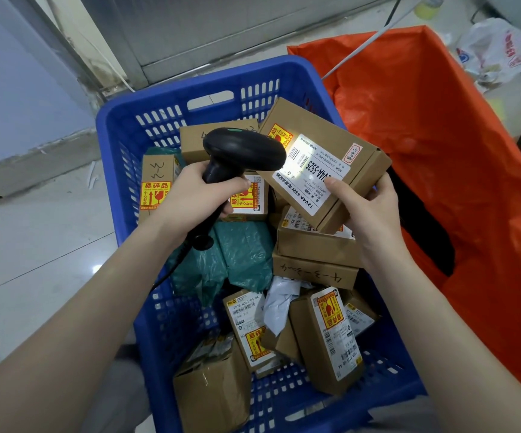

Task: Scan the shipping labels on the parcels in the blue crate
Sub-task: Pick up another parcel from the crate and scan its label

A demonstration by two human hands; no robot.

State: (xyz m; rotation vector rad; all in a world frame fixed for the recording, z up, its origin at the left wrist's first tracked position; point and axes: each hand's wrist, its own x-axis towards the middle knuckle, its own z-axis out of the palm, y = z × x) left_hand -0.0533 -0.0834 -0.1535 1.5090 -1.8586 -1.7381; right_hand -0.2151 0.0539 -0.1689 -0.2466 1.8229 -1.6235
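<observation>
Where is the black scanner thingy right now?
In the head view, the black scanner is in the left hand, held above the blue crate. Its head points at the white label on the cardboard box that the right hand holds up.

Both bare forearms reach forward. The left hand (pixel 190 190) is fisted tight; the right hand (pixel 368 210) clasps palm-up — thumb on top.

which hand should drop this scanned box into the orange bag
Right. The right hand already grips the cardboard box beside the orange bag; the left hand holds the barcode scanner.
</observation>
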